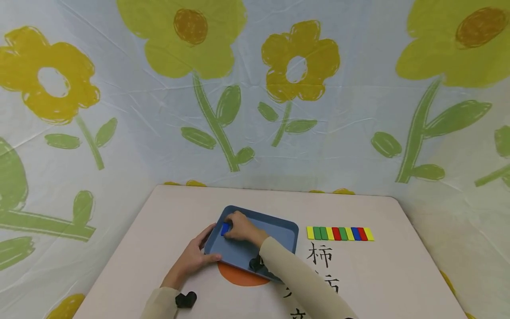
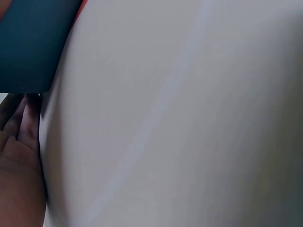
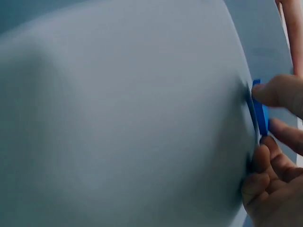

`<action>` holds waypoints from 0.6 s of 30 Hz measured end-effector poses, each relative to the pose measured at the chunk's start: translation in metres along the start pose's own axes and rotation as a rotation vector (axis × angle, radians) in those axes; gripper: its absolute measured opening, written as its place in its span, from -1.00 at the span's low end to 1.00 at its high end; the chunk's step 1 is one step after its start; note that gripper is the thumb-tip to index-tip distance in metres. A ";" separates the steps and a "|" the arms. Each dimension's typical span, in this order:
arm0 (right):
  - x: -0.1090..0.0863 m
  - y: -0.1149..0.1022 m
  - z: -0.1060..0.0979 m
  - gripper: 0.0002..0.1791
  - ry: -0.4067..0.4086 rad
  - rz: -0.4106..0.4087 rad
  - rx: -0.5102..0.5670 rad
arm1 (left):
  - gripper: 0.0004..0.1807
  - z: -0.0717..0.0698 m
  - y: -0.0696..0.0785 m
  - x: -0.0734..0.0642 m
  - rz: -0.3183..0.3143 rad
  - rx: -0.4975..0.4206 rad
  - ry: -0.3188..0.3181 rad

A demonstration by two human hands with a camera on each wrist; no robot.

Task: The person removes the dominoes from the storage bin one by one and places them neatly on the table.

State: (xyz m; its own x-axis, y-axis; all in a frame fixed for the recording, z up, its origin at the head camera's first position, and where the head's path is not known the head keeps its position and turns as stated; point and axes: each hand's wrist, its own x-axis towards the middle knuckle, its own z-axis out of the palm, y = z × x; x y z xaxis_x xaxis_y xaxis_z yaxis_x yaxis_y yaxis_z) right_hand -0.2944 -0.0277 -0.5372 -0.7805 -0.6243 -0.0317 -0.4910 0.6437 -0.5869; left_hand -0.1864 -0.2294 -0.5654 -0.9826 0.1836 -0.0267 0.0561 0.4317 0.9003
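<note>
A shallow blue-grey tray (image 1: 267, 224) lies tilted across the table. My left hand (image 1: 193, 256) holds its near-left corner, thumb at the near side and fingers along the left side. Inside the tray, close to the left wall, my right hand (image 1: 242, 229) pinches a small blue tile (image 1: 225, 228) between thumb and fingers. The right wrist view shows that tile (image 3: 261, 112) standing on its narrow edge, thumb on one face. Fingers of the left hand (image 2: 21, 146) show beside the tray's corner (image 2: 33, 56) in the left wrist view.
Right of the tray lies a straight row of yellow, green, red and blue tiles (image 1: 340, 234). Black printed characters (image 1: 320, 255) run down the table below it. An orange round shape (image 1: 243, 274) shows under the tray's near side. Flower-patterned cloth (image 1: 255, 150) surrounds the table.
</note>
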 end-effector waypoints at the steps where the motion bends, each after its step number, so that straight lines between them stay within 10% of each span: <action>1: -0.001 0.001 -0.002 -0.47 -0.012 -0.007 0.003 | 0.10 0.000 -0.001 0.000 -0.002 0.002 0.002; 18: -0.046 0.045 -0.054 -0.41 0.003 -0.038 0.096 | 0.10 0.002 -0.004 0.000 -0.024 0.017 0.005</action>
State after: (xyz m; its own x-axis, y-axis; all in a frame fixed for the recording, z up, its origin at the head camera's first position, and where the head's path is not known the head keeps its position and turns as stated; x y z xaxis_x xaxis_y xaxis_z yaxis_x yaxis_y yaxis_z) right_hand -0.3008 0.0537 -0.5185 -0.7630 -0.6463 -0.0056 -0.4815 0.5742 -0.6622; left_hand -0.1866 -0.2294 -0.5700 -0.9847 0.1682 -0.0462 0.0351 0.4507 0.8920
